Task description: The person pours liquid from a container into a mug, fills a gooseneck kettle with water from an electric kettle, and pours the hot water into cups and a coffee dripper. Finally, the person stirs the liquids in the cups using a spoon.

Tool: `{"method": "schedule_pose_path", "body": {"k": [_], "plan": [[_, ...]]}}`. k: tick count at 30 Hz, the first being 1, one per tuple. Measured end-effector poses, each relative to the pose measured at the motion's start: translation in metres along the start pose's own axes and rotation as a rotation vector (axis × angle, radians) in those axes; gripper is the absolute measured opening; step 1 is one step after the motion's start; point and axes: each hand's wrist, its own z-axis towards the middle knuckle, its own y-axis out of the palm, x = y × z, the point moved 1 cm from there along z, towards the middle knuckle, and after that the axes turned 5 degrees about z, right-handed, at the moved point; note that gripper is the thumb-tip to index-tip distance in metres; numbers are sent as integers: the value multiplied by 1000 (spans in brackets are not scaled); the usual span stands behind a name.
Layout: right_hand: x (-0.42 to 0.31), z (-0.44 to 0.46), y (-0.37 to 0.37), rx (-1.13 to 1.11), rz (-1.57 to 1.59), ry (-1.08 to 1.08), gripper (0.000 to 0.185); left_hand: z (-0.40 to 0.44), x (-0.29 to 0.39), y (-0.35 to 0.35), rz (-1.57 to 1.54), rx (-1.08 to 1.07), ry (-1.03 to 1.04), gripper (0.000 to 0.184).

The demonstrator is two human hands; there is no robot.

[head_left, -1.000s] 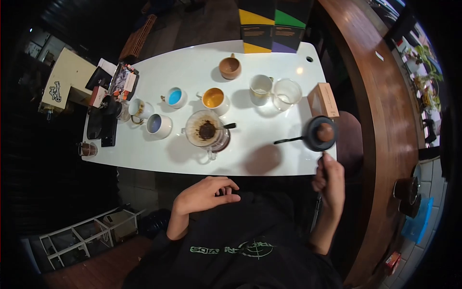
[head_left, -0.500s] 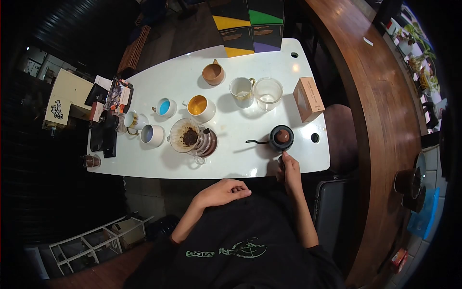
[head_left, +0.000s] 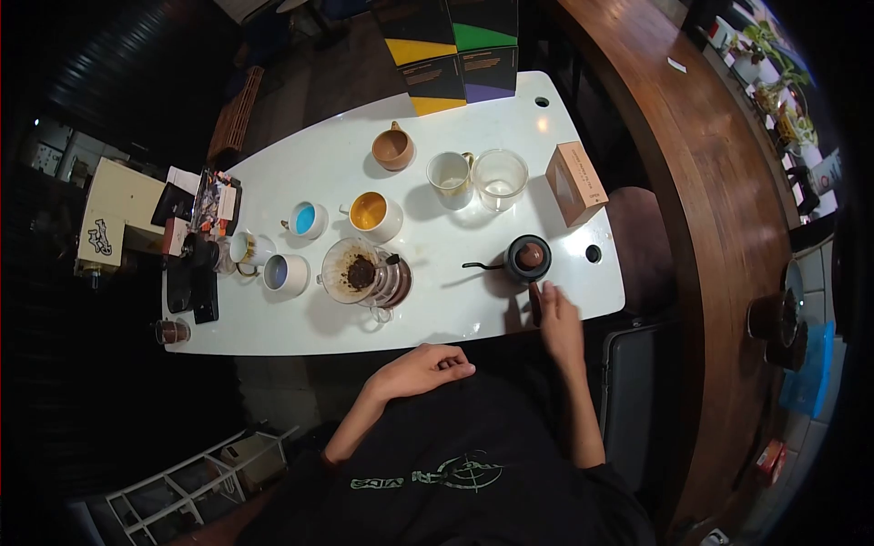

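A black gooseneck kettle (head_left: 528,258) with a round brown lid knob stands at the right front of the white table, its spout pointing left. Its brown handle (head_left: 536,304) points toward me. Just right of that handle is my right hand (head_left: 561,320), slightly blurred, fingers stretched forward and not wrapped round it. My left hand (head_left: 421,369) hovers at the table's front edge, loosely bent and holding nothing. Ahead of it, a glass dripper (head_left: 344,269) with a paper filter and dark wet grounds sits beside a glass server (head_left: 393,282) of dark brown liquid.
Several cups, among them an orange-lined cup (head_left: 375,217) and a brown cup (head_left: 392,147), stand behind the dripper. A clear glass (head_left: 501,179) and a tan box (head_left: 576,184) are back right. Black boxes (head_left: 455,64) line the table's far edge. A wooden counter (head_left: 674,182) runs along the right.
My right hand has come off the kettle's handle and shifted slightly right. The kettle stays on the table. My left hand is nearly still; the view has shifted a little.
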Motion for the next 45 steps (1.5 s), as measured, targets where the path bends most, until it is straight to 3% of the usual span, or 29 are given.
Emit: {"method": "schedule_pose_path", "body": {"k": [2,6,15,18,20,23,26,28,29,34,35,39,42,45], "plan": [[-26,-3,-19,182,-150,-85,29,-4,-5,-4,18,-14,6,38],[-60,4,-15,188,-201,-553,33,-11,-19,-12,75,-114,56,39],[-60,34,10,10,-289,-517,36,-22,-36,-33,113,-130,118,45],[-67,31,8,33,-337,-555,32,-23,-37,-36,107,-134,118,42],[-73,21,1,243,-326,-613,28,-24,-37,-39,95,-112,117,42],[-53,7,-12,412,-169,-372,16,-25,-39,-42,61,-56,121,42],[-12,-3,-15,95,70,98,36,-25,-43,-43,22,-10,83,42],[11,-3,-3,-187,450,195,42,-30,-42,-43,23,-7,92,38],[-9,-9,5,-162,572,283,39,-36,-40,-44,16,8,84,38],[23,11,18,-335,831,390,42,-94,-1,-71,-24,19,366,25],[26,12,19,-426,912,436,43,-105,12,-79,-16,131,383,25],[13,5,19,-443,933,463,44,-103,34,-115,161,685,417,36],[10,2,26,-387,908,417,40,-81,51,-140,247,748,288,39],[16,0,37,-227,840,377,38,-54,50,-153,336,643,381,41]]}}
